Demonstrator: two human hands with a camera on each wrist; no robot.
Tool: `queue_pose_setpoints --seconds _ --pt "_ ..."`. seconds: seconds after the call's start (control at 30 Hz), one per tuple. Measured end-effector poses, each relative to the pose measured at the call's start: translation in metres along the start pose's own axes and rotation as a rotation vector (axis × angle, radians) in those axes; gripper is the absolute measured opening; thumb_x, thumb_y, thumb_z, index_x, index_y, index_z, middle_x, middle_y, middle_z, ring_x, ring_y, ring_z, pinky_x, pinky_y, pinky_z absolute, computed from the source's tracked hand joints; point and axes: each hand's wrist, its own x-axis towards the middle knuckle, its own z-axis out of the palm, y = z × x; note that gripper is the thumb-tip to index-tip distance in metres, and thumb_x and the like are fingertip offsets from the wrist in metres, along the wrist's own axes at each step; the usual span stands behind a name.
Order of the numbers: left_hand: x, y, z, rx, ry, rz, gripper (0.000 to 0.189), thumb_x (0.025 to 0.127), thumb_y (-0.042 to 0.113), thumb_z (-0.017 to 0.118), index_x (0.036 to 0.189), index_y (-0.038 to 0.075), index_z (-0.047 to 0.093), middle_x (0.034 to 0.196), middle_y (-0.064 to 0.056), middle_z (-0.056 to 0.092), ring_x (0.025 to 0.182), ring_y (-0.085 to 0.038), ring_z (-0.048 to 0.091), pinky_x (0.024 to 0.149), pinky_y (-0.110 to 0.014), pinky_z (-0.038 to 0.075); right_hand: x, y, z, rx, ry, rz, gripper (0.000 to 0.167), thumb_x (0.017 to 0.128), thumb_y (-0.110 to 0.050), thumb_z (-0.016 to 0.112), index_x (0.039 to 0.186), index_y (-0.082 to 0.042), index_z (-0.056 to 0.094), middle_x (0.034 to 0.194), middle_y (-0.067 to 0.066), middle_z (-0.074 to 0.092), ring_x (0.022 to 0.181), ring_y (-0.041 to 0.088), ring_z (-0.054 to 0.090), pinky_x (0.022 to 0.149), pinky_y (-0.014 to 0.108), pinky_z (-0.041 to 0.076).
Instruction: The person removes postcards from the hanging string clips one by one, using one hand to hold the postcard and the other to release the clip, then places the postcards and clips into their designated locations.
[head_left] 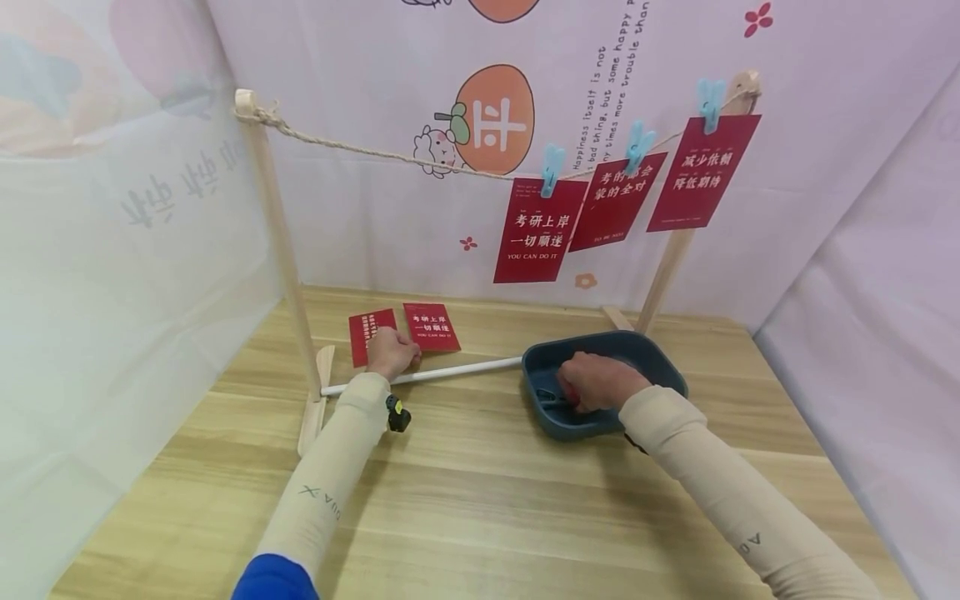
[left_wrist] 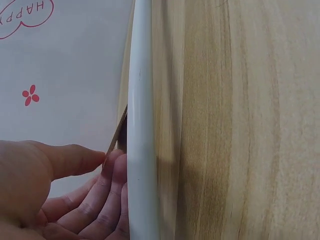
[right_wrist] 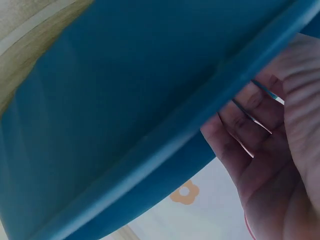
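Observation:
My left hand (head_left: 393, 354) is at the back left of the table, beside two red printed cards. Its thumb and fingers pinch the edge of a thin card (left_wrist: 116, 135), which the left wrist view shows raised at a slant. In the head view the hand overlaps the left red card (head_left: 362, 327); the other card (head_left: 431, 327) lies just right of it. My right hand (head_left: 600, 382) reaches into a dark blue basin (head_left: 555, 429), fingers bent downward. A small red patch (head_left: 572, 393) shows by its fingertips. The basin's rim hides those fingertips in the right wrist view.
A twine line (head_left: 360, 152) spans two wooden posts. Three red cards hang on its right part from light blue clothespins (head_left: 552, 171). A white rod (head_left: 457, 369) runs low across the table, behind the basin. Printed cloth (head_left: 360, 225) encloses the back and sides.

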Motion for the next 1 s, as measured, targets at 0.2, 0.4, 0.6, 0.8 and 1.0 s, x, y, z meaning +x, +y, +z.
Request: queue_pose_setpoints --seconds 0.2,0.4,0.6,0.8,1.0 --pt "-0.002 -0.002 -0.004 0.041 -0.023 0.007 0.021 0.098 0.011 0.07 0.086 -0.004 0.078 0.082 -0.017 0.079 0.061 -0.013 0.058 0.057 -0.021 0.044 0.0 0.0 0.004 -0.011 0.008 -0.003 0.02 0.084 -0.012 0.09 0.089 -0.017 0.071 0.081 -0.004 0.07 0.072 0.012 0.062 0.077 0.033 0.064" --pt "-0.006 0.0 -0.007 0.079 -0.064 -0.013 0.023 0.101 0.016 0.069 0.086 -0.002 0.074 0.074 -0.01 0.072 0.06 -0.013 0.054 0.054 -0.024 0.042 -0.002 -0.002 0.003 -0.022 0.017 -0.006 0.021 0.084 -0.011 0.09 0.088 -0.017 0.07 0.08 -0.004 0.069 0.071 0.011 0.061 0.075 0.032 0.062" --pt "-0.008 0.002 -0.011 0.119 -0.077 0.0 0.022 0.101 0.017 0.069 0.093 -0.002 0.076 0.086 -0.015 0.076 0.064 -0.014 0.058 0.058 -0.025 0.045 -0.004 -0.002 0.003 -0.013 0.021 -0.01 0.021 0.084 -0.01 0.089 0.088 -0.018 0.071 0.081 -0.005 0.069 0.071 0.01 0.061 0.074 0.031 0.062" --pt "-0.01 0.002 -0.015 0.13 -0.083 -0.001 0.02 0.1 0.019 0.07 0.103 0.001 0.078 0.098 -0.016 0.079 0.074 -0.019 0.067 0.065 -0.027 0.051 -0.004 -0.001 -0.003 0.032 0.012 -0.015 0.019 0.084 -0.011 0.089 0.091 -0.016 0.073 0.084 -0.005 0.072 0.072 0.009 0.063 0.074 0.031 0.063" --pt "-0.013 0.008 -0.02 0.111 -0.096 0.001 0.024 0.101 0.02 0.068 0.114 0.001 0.076 0.112 -0.018 0.078 0.095 -0.028 0.071 0.079 -0.035 0.058 -0.008 -0.001 -0.014 0.068 0.012 0.012 0.032 0.084 -0.022 0.091 0.111 -0.012 0.079 0.102 0.002 0.077 0.084 0.013 0.068 0.086 0.04 0.065"
